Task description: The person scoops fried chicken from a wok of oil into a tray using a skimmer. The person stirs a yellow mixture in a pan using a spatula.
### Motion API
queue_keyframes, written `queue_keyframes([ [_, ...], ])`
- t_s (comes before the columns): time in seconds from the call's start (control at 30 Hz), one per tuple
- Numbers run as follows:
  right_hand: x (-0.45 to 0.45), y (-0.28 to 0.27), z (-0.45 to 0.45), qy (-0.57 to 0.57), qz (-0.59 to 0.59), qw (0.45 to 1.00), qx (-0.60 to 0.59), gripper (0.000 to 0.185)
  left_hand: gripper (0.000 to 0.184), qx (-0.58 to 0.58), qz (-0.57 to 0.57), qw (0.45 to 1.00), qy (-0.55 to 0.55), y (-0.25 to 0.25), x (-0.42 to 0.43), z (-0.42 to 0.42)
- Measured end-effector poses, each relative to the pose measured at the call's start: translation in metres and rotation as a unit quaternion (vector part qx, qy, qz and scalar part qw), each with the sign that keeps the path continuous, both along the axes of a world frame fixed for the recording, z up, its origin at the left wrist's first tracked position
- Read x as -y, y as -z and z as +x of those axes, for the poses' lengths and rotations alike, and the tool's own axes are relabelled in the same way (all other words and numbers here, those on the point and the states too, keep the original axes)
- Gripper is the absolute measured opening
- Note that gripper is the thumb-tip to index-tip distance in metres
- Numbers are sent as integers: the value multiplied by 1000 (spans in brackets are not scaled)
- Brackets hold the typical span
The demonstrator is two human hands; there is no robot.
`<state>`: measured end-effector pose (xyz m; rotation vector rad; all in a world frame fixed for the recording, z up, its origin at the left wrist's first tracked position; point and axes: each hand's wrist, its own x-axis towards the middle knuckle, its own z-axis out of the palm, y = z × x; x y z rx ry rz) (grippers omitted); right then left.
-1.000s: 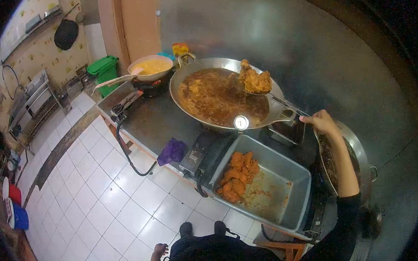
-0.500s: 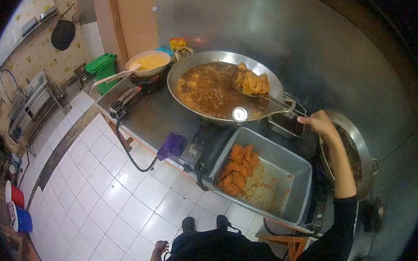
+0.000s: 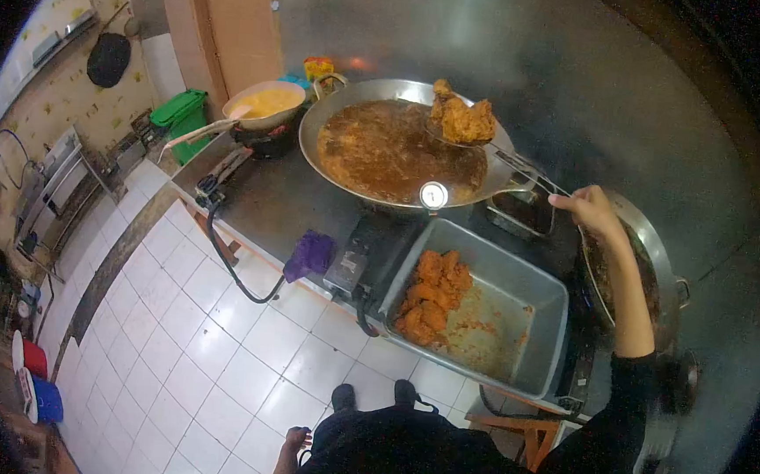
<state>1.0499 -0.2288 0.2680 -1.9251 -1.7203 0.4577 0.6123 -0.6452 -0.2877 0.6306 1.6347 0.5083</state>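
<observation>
My right hand (image 3: 591, 211) grips the end of a long-handled skimmer (image 3: 526, 170). Its bowl carries several pieces of fried chicken (image 3: 463, 119), held over the right part of a large wok (image 3: 322, 164). Bubbling brown oil (image 3: 395, 154) fills much of the wok. A round dial thermometer (image 3: 433, 196) sits at the wok's near rim. Below my right forearm lies a grey tub (image 3: 552, 337) with more orange-brown fried chicken (image 3: 433, 298) on its left side. My left hand (image 3: 297, 440) hangs low beside my body, fingers curled; whatever may be in them is hidden.
A smaller pan of yellow liquid (image 3: 270, 102) stands left of the wok, its handle jutting out. Another wok (image 3: 661, 248) is at the right. A metal tray (image 3: 523, 213), a purple cloth (image 3: 310, 257) and a gas hose (image 3: 234, 275) are nearby. A green bin (image 3: 181, 117) stands beyond.
The skimmer with the chicken has risen a little, up from the oil toward the wok's far right rim. My left hand stays low at my side.
</observation>
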Motion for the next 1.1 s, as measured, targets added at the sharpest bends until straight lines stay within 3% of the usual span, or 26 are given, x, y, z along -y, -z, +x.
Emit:
queue_keyframes([
  [0.2,7,23,-1,15,30,999,-18,40,24,6,-38,999,10,1,-1,-7],
  [0.3,6,14,2,-5,-39,999,-1,40,24,6,-43,999,12,0,-2,-13],
  [0.43,9,1,0,11,23,1000,-7,39,24,6,-43,999,9,-1,-3,-20],
  [0.7,16,-9,-5,-10,-2,999,-31,40,26,-30,-11,997,69,-9,-16,-16],
  [0.87,13,19,3,-22,-18,999,-27,40,26,-41,-1,994,101,12,-14,-15],
  [1.1,11,41,14,-38,-39,998,-12,40,27,-21,-36,996,82,-3,-16,-21],
])
